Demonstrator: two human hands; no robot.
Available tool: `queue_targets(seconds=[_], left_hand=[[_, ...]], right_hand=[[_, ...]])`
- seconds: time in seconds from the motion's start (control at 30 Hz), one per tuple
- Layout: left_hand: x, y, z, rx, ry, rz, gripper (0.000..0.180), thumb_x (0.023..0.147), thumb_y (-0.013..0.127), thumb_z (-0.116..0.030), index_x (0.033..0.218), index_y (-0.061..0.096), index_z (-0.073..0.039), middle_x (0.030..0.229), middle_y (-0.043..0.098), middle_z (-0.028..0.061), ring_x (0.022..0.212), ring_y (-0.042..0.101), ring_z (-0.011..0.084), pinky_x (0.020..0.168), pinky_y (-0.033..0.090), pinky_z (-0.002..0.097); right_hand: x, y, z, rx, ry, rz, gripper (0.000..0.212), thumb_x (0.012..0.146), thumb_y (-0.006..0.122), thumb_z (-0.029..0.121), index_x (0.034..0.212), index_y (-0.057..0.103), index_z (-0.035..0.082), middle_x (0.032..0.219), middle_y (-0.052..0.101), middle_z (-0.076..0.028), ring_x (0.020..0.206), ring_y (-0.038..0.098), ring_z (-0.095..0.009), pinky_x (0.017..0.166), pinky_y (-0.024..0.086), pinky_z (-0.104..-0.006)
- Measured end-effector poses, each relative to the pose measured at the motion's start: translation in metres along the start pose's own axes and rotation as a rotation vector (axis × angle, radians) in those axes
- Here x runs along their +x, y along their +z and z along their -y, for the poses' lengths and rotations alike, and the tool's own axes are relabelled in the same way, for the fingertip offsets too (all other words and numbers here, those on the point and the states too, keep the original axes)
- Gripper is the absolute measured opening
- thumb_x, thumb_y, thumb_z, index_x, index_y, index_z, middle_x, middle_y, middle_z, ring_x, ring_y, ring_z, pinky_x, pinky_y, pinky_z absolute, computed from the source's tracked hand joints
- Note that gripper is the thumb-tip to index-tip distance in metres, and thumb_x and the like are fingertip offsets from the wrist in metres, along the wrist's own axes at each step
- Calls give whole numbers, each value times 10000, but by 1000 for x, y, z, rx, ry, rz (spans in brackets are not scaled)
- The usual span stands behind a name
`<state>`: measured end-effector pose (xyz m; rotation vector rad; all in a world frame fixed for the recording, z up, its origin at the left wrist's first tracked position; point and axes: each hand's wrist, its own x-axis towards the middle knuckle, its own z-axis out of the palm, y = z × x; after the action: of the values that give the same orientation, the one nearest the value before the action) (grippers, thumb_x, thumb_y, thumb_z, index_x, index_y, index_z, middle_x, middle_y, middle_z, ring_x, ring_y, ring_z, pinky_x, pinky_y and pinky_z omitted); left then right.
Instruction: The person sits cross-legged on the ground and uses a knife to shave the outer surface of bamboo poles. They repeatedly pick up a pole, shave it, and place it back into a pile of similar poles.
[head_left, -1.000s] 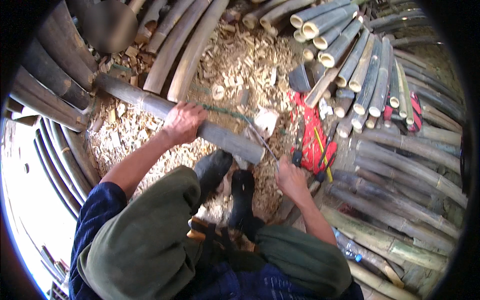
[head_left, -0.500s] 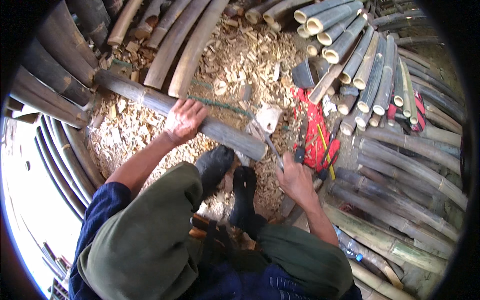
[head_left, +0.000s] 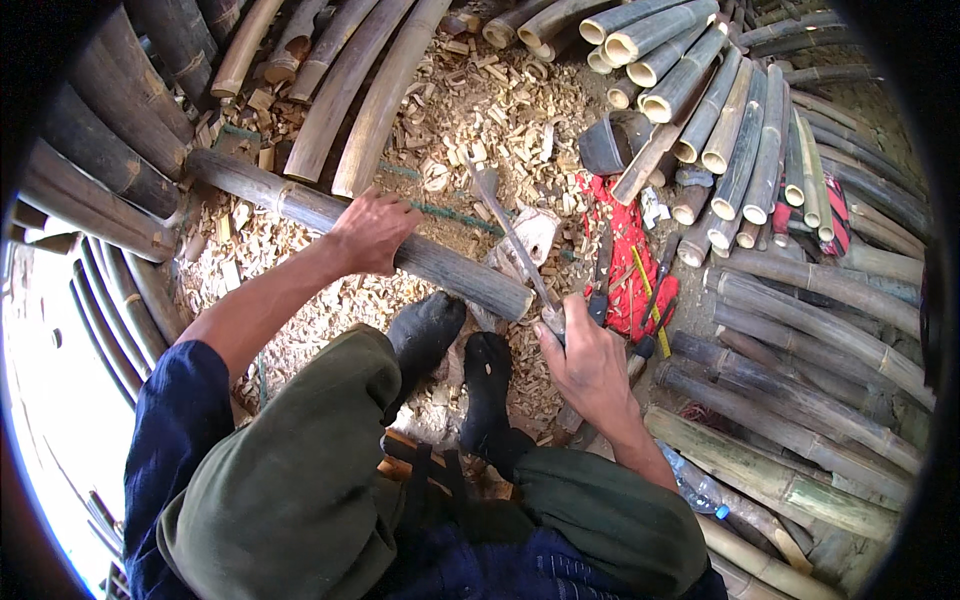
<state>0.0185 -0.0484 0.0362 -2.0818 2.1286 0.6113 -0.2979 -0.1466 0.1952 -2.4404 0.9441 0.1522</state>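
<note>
A dark bamboo pole point(head_left: 455, 275) lies slantwise in front of me, its cut end point(head_left: 522, 302) near my right hand. My left hand point(head_left: 378, 232) grips the pole around its middle, with the fingers curled over the top. My right hand point(head_left: 585, 352) is closed round the handle of a long, thin metal tool point(head_left: 508, 232). The tool's shaft points forward and left, passing just beyond the pole's cut end; its exact kind is unclear. A pale wood block point(head_left: 533, 236) with a dark hole sits behind the shaft.
Wood chips point(head_left: 485, 110) cover the ground. Bamboo poles point(head_left: 765, 150) are stacked at the right, and thicker poles point(head_left: 120, 120) stand at the left. On a red cloth point(head_left: 625, 270) lie several tools. A dark container point(head_left: 610, 145) stands behind it. My feet point(head_left: 485, 390) are close to the pole.
The tool in my right hand has swung forward, so more of its shaft shows. My left hand has turned on the pole, its wrist raised. The pole has hardly moved.
</note>
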Motion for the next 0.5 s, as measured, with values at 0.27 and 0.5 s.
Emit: queue_targets(seconds=[0.27, 0.5], left_hand=[[6, 4, -4, -49, -26, -24, 325, 769, 809, -160, 1060, 705, -60, 1007, 762, 125, 1018, 737, 290, 1052, 527, 483], [-12, 16, -8, -45, 5, -317, 258, 777, 719, -63, 1030, 674, -41, 1042, 723, 145, 1090, 701, 317, 989, 525, 466]], right_hand=[[-9, 63, -97, -265, 140, 166, 329, 999, 675, 273, 1096, 486, 22, 779, 699, -282, 746, 708, -510, 645, 564, -582], [-7, 22, -17, 28, -89, -105, 316, 1023, 662, 249, 1102, 487, -2, 897, 706, -288, 779, 718, -500, 656, 580, -583]])
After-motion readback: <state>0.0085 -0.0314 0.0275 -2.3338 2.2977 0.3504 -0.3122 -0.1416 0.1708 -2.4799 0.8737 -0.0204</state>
